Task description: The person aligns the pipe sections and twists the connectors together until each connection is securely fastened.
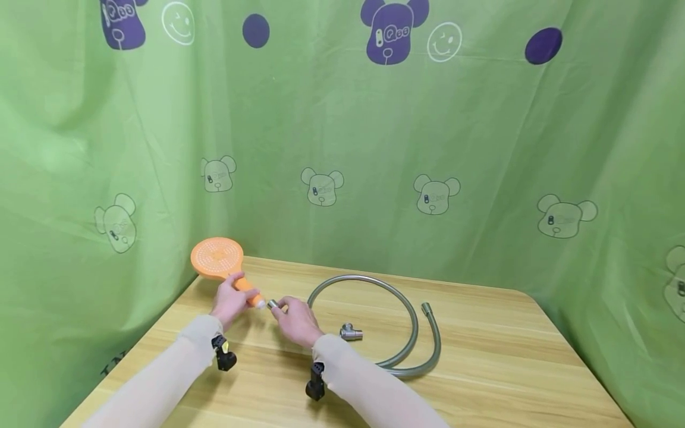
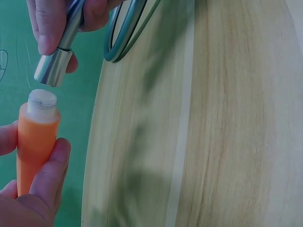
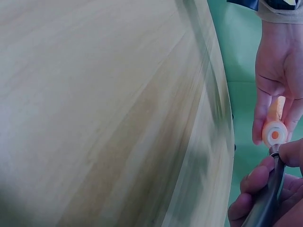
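Green curtain cloth (image 1: 374, 131), printed with cartoon bear heads (image 1: 323, 189) and purple ovals (image 1: 255, 31), hung behind an orange handheld shower head (image 1: 217, 258); below the shower head and to its right extended a wood-grain tabletop (image 1: 481, 339). Thumb and fingers of the left hand (image 1: 230, 303) pinched the shower head's handle (image 2: 34, 146) from both sides, near its threaded white inlet (image 2: 41, 103). Thumb and fingers of the right hand (image 1: 297, 321), just to the right of the shower head, pinched one end of a grey shower hose (image 1: 415, 326), at and just behind its metal end nut (image 2: 53, 67). Nut and inlet faced each other, slightly apart. Spray plate upward, the shower head lay at the far left of the tabletop; whether it touched the wood could not be told. Well to the right of the shower head, and nearer the person, rested a chrome tee fitting (image 1: 349, 332). Around the fitting's far and right sides curved the hose, whose other end (image 1: 426, 308) lay farther right still. Pale sleeves (image 1: 160, 371), each bearing a black wrist camera (image 1: 225, 358), reached toward the shower head from the near side.
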{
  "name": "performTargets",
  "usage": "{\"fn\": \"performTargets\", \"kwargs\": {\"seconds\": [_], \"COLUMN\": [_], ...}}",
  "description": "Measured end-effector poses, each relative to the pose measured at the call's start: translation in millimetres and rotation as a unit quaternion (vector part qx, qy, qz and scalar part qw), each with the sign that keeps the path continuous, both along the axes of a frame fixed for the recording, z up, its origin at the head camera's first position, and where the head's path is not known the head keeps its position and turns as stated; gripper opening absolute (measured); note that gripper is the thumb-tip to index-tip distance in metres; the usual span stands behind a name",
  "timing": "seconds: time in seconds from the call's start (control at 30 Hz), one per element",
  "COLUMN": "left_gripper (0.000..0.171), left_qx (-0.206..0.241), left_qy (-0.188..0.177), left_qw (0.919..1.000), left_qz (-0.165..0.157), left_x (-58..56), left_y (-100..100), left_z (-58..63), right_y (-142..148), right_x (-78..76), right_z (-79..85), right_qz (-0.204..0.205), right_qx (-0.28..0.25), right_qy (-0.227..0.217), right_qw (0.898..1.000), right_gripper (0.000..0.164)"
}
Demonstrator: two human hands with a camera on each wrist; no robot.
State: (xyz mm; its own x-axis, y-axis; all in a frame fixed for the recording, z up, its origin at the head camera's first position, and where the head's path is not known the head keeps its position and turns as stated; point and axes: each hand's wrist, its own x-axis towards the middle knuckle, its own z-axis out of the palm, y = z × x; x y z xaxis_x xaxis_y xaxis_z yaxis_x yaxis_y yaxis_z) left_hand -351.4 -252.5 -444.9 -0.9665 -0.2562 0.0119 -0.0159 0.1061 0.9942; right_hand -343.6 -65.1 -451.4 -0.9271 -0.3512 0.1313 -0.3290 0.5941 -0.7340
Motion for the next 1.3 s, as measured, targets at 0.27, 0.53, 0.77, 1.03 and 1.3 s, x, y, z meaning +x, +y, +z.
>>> {"fn": "performTargets", "kwargs": {"seconds": [0.27, 0.53, 0.77, 1.03, 1.3], "left_gripper": [0.074, 0.074, 0.073, 0.072, 0.070], "left_qx": [0.022, 0.022, 0.020, 0.023, 0.037], "left_qy": [0.007, 0.014, 0.017, 0.020, 0.028], "left_qw": [0.9997, 0.9996, 0.9996, 0.9994, 0.9987], "left_qz": [0.011, 0.012, 0.014, 0.018, 0.022], "left_x": [-0.3, -2.3, -2.1, 0.1, -0.7], "left_y": [4, 8, 9, 12, 13], "left_z": [4.5, 4.4, 3.4, 2.7, 4.9], "right_y": [-1, -2, -2, -4, -5], "right_x": [-0.4, -2.1, -0.2, -0.7, -2.7], "right_z": [-0.8, -1.9, -2.3, -1.3, 1.9], "right_qz": [0.001, 0.009, 0.008, 0.004, 0.002], "right_qx": [0.001, -0.015, -0.030, -0.027, -0.031], "right_qy": [0.009, 0.019, 0.028, 0.024, 0.023], "right_qw": [1.000, 1.000, 0.999, 0.999, 0.999], "right_gripper": [0.018, 0.016, 0.014, 0.015, 0.019]}}
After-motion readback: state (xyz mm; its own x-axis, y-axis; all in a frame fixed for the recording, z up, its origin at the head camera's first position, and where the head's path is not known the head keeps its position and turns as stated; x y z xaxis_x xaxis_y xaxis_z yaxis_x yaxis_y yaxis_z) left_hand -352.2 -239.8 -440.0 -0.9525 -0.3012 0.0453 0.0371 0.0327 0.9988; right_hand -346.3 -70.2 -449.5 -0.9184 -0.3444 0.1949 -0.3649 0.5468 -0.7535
